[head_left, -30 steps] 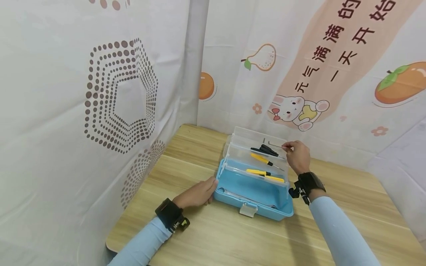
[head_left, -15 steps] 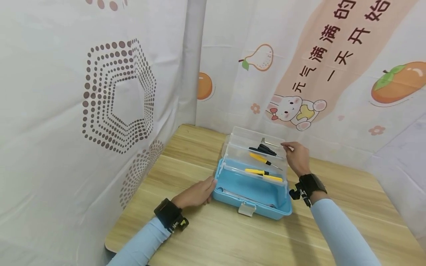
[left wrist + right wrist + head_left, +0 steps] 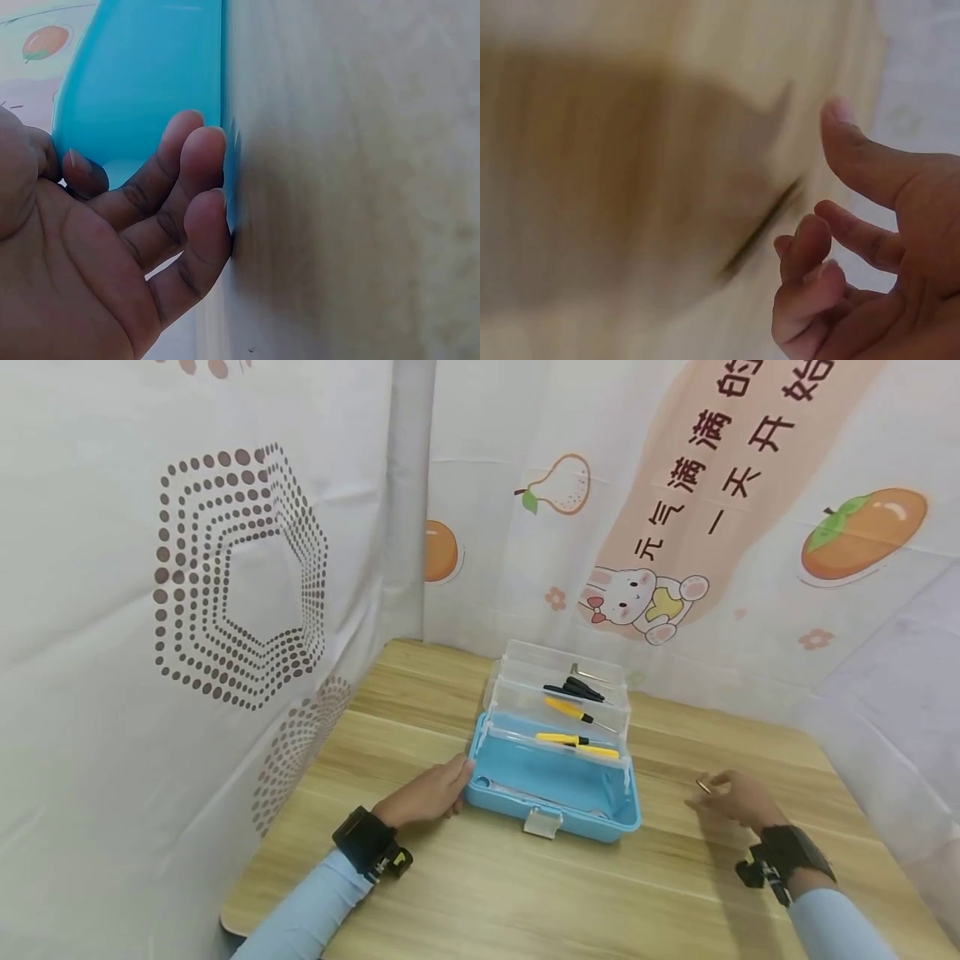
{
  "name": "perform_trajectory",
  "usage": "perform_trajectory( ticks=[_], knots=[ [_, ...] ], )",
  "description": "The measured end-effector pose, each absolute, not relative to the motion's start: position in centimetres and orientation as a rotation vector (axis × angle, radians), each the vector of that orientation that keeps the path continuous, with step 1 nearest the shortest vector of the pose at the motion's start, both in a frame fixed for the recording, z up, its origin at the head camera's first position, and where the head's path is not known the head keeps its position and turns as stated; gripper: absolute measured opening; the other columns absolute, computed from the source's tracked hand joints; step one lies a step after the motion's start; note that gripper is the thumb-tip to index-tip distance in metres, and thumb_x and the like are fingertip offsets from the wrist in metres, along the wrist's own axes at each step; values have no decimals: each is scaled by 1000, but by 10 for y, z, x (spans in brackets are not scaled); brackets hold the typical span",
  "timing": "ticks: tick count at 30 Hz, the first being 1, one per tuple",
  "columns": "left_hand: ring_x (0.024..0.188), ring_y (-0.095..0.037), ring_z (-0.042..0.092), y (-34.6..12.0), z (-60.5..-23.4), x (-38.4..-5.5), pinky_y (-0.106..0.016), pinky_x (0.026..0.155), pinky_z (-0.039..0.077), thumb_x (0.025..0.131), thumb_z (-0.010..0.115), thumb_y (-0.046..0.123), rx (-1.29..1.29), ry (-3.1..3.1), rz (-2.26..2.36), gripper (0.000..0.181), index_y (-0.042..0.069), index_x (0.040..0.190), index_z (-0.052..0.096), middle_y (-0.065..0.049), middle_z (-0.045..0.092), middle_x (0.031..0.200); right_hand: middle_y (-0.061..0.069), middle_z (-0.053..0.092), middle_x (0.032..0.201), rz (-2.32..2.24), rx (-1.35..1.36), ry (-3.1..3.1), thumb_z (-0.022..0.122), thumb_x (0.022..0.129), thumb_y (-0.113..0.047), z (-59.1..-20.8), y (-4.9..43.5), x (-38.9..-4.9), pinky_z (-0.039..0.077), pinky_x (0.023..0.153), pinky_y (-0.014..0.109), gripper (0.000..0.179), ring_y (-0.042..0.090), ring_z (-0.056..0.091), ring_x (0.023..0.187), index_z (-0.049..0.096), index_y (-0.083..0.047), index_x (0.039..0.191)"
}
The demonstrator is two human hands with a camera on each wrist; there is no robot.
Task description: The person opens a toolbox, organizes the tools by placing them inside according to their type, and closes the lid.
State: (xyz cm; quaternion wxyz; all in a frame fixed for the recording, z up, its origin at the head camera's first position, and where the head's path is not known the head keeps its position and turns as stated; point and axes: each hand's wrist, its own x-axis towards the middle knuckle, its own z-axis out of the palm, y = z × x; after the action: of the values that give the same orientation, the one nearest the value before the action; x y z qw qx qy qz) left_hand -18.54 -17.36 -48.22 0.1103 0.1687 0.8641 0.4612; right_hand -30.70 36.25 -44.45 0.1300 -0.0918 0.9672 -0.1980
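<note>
An open blue toolbox (image 3: 551, 814) sits on the table; its clear plastic trays fold back. My left hand (image 3: 429, 792) holds its left side near the front. In the left wrist view, bent fingers (image 3: 199, 161) meet the box wall, with one fingertip close to the rim. My right hand (image 3: 742, 802) is right of the box, just above the table. A short, thin metal piece (image 3: 703, 786) is by its fingertips. In the right wrist view, my thumb stands apart from the curled fingers and a blurred dark rod (image 3: 761, 229) appears beyond them, not visibly gripped.
The top tray holds an L-shaped hex key (image 3: 588, 674) and black-handled tools (image 3: 581, 689). Lower trays hold a yellow screwdriver (image 3: 567, 708) and further yellow-handled tools (image 3: 558, 738). A long metal wrench (image 3: 536, 797) lies in the box bottom. White printed curtains (image 3: 480, 485) border the table.
My right hand let go of the hex key in the top tray and moved right and down toward the table. The left hand stays at the toolbox. The head view has shifted slightly right.
</note>
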Motion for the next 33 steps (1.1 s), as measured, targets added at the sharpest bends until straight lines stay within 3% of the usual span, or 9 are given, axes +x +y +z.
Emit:
perform_trajectory(
  ticks=[2,8,13,17,22,33],
  knots=[
    [63,-18,60,-173,-483,-186,-34,63,51,114,18,48,499,2537,1353,45,15,108,48,-5,64,78,44,57,119,-576,-207,2781,73,95,-47,-451,382,-298,55,66,44,77,39,64,90,51,18,129],
    [63,-18,59,-175,-480,-189,-34,63,51,114,19,45,503,2549,1364,41,15,108,47,-7,64,78,43,58,119,-572,-180,2816,68,97,-52,-460,408,-297,52,78,58,66,58,57,105,59,9,119],
    [63,-18,59,-174,-483,-190,-34,63,51,114,18,47,514,2547,1357,44,15,108,47,-7,64,78,36,61,118,-678,-156,2814,70,98,-45,-465,414,-293,51,75,45,52,47,59,102,67,5,110],
    [62,-18,58,-174,-485,-188,-34,63,50,114,17,48,513,2539,1352,45,15,107,48,-6,64,78,21,67,98,-663,-147,2818,69,99,-38,-468,416,-290,45,69,39,41,34,58,89,72,3,93],
    [61,-18,59,-173,-487,-186,-34,62,51,114,19,47,512,2522,1374,44,15,108,48,-6,64,78,4,64,78,-573,-141,2873,72,97,-29,-464,413,-288,45,60,35,36,22,55,72,74,5,88],
    [61,-18,59,-173,-485,-187,-33,61,51,114,20,44,513,2511,1389,41,14,109,48,-7,64,78,8,69,80,-548,-149,2857,74,94,-24,-449,402,-281,49,58,38,32,24,62,73,74,8,95]
  ],
)
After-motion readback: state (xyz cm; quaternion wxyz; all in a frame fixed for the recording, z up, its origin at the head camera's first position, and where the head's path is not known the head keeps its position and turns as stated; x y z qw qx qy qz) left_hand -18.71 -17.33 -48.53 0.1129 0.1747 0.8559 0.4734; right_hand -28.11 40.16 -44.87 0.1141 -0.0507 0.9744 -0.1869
